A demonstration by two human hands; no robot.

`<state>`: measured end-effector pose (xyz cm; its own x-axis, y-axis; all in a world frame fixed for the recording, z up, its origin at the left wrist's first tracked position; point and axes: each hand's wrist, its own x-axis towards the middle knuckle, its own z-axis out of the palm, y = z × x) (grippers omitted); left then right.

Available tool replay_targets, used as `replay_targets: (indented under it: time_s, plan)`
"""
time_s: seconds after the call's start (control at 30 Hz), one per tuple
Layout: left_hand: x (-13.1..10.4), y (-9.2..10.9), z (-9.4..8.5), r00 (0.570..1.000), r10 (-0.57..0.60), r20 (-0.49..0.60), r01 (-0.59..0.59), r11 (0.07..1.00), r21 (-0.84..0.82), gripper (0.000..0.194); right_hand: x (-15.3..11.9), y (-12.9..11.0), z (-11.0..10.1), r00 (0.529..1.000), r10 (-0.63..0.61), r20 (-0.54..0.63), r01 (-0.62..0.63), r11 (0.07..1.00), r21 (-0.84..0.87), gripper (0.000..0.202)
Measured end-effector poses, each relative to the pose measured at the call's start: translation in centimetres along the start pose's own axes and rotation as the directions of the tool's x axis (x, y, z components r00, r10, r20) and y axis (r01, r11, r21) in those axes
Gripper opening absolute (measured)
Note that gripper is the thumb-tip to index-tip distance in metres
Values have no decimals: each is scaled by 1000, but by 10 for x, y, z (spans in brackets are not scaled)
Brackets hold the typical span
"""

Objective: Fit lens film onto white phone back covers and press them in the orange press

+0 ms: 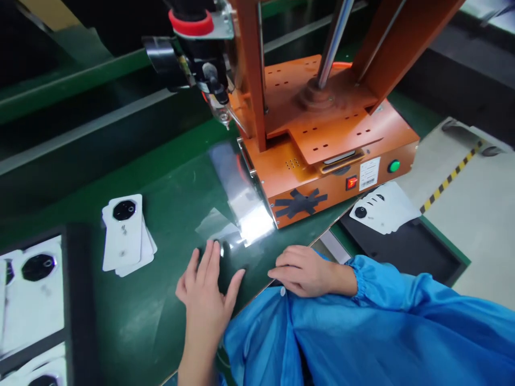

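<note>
My left hand (205,295) lies palm down on the green tabletop, fingers stretched out and thumb spread away. Just beyond its fingertips is a thin clear film piece (219,222). My right hand (303,271) rests at the table's front edge against the blue smock, its fingers together and loosely bent; nothing shows in them. Left of my left hand, a small stack of white phone back panels (123,236) with dark round camera areas lies on the table. An orange press machine (322,177) stands ahead, its red switch (351,183) and green button (394,165) facing me.
A black tray (78,279) with more white panels (36,295) fills the left edge. At the right, several fanned panels (384,209) lie over another dark tray (418,246). A black camera-like device (205,64) hangs beside the machine. Yellow-black tape (450,177) marks the floor.
</note>
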<state>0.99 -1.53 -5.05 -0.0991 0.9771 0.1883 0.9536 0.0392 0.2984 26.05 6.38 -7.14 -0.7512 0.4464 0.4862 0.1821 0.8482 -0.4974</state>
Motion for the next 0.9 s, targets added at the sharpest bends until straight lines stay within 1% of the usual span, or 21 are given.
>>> replay_targets:
  time_s: [0.07, 0.13, 0.17, 0.27, 0.37, 0.53, 0.77, 0.9]
  plan:
    - [-2, 0, 3, 994, -33, -108, 25, 997, -79, 53, 21, -3, 1, 998, 61, 4, -61, 998, 12, 19]
    - [0, 1, 7, 983, -46, -178, 27, 994, -106, 40, 43, -5, 4, 994, 101, 41, -101, 995, -23, 18]
    - [1, 2, 10, 981, -47, -188, 29, 995, -97, 37, 54, -4, 6, 992, 106, 73, -102, 993, -60, 19]
    - [3, 2, 19, 984, -57, -167, 48, 997, -61, 33, 78, 0, 14, 984, 108, 144, -79, 978, -194, 20]
    - [4, 0, 23, 984, -72, -163, 57, 994, -91, 26, 92, 6, 20, 981, 89, 175, -38, 961, -273, 18]
    - [4, 1, 23, 977, -110, -184, 89, 989, -118, 19, 94, 10, 24, 982, 32, 185, 23, 957, -289, 19]
    - [5, 5, 22, 975, -93, -201, 74, 992, -99, 24, 85, 11, 24, 986, 21, 163, 28, 956, -291, 22]
    - [4, 4, 20, 972, -95, -215, 69, 990, -126, 18, 85, 12, 26, 989, 17, 146, 24, 960, -277, 21]
